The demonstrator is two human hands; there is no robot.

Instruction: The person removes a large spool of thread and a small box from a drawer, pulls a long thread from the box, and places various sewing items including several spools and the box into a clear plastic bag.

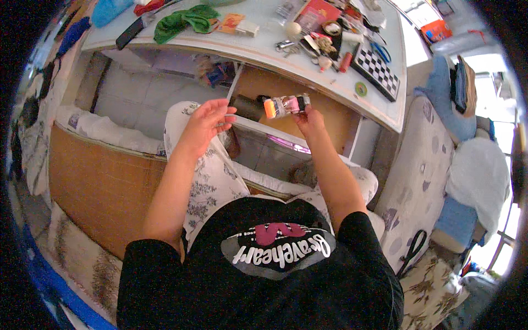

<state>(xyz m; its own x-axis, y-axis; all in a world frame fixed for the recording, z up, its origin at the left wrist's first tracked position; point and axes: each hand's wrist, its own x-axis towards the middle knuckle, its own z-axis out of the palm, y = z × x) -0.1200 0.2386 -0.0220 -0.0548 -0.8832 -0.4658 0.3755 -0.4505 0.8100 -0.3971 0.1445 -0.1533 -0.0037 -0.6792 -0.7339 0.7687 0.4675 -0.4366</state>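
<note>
My right hand [310, 120] grips a small clear container [284, 108] by its right end. Orange, pink and black items show through it; they look like thread spools, though blur hides the detail. The container is above a pulled-out drawer [336, 123] with a wood-brown bottom. A dark object [248, 108] lies at the drawer's left side. Holding nothing, my left hand [208, 123] hovers over my left knee with its fingers apart, left of the drawer.
Beyond the drawer, a glass-topped table [255, 47] carries a checkered box [376, 71], scissors [381, 51], a red thread spool [345, 62], a green tape roll [361, 88], a green cloth [185, 22] and a remote control [131, 33]. A patterned sofa [416, 177] stands at right.
</note>
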